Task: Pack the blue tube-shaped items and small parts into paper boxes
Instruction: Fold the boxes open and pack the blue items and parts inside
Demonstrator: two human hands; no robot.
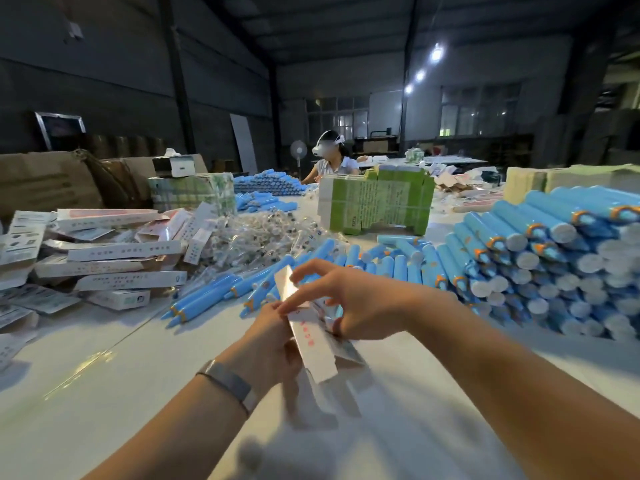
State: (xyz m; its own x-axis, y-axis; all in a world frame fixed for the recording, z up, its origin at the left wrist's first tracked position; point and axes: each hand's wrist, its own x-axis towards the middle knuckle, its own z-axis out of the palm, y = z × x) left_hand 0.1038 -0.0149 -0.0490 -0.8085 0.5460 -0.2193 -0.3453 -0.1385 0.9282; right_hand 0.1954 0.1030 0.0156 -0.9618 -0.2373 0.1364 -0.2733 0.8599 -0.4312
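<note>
A long white paper box [313, 344] with red print hangs tilted above the white table [104, 393]. My left hand [270, 344] grips its lower part from the left. My right hand [349, 299] holds the upper part, index finger on the open end flap [286, 282], thumb curled under the box. Loose blue tubes [214, 296] with orange collars lie just behind my hands. A big stack of blue tubes [540, 258] rises at the right. Clear bags of small parts [263, 233] are heaped in the middle.
Filled white boxes [114, 258] are piled at the left. Green bundles of flat cartons [377, 202] stand at the back centre, another bundle [192, 192] to the left. Brown cardboard boxes [48, 181] sit far left. A person [332, 157] with a headset works at the far end.
</note>
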